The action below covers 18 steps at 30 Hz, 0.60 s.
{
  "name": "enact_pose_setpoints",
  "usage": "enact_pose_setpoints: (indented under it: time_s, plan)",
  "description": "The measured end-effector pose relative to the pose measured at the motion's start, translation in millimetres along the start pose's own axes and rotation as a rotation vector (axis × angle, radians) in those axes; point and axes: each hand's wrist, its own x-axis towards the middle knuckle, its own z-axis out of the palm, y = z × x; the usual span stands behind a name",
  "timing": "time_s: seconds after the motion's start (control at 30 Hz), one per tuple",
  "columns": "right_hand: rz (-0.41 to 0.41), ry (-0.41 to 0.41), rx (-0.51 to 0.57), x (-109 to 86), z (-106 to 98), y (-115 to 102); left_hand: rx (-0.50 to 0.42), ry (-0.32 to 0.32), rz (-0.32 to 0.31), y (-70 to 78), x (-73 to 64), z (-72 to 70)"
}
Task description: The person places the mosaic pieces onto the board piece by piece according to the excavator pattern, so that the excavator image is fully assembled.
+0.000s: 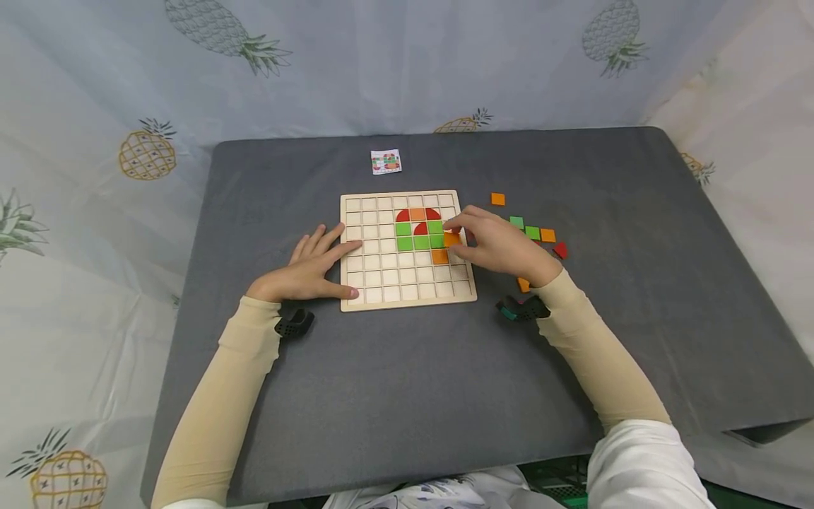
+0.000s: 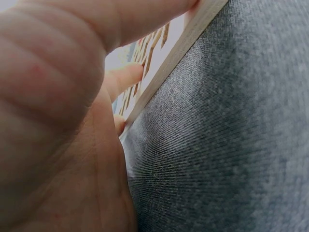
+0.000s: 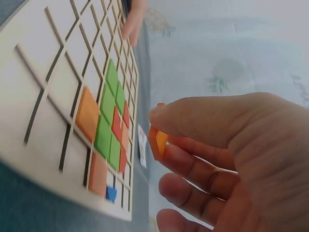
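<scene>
A wooden grid board (image 1: 381,277) lies on the grey table with a patch of coloured tiles on its right half: green tiles (image 1: 422,242), red quarter-round pieces (image 1: 432,213) and orange squares (image 1: 440,256). My left hand (image 1: 308,274) rests at the board's left edge, fingers spread, thumb and fingertips on the frame. Above the board's right side, my right hand (image 1: 502,244) pinches an orange tile (image 3: 158,143) between thumb and index finger, other fingers loosely bent. A small blue piece (image 3: 111,194) sits beside an orange tile on the board; in the head view the right hand hides it.
Loose tiles lie right of the board, including an orange square (image 1: 498,199), a green square (image 1: 532,232) and a red piece (image 1: 560,250); the right hand partly covers others. A small printed pattern card (image 1: 386,162) lies beyond the board. Pineapple-print cloth (image 1: 407,63) hangs behind the table.
</scene>
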Motion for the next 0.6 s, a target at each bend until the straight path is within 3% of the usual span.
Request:
enact_pose_setpoints:
  time_s: [0.3, 0.6]
  plan:
    - [-0.035, -0.07, 0.014, 21.9, 17.1, -13.3, 0.002, 0.001, 0.004, -0.2, 1.5, 0.8]
    - [-0.053, -0.127, -0.043, 30.6, 31.3, -19.1, -0.001, 0.002, 0.003, -3.3, 1.1, 1.9]
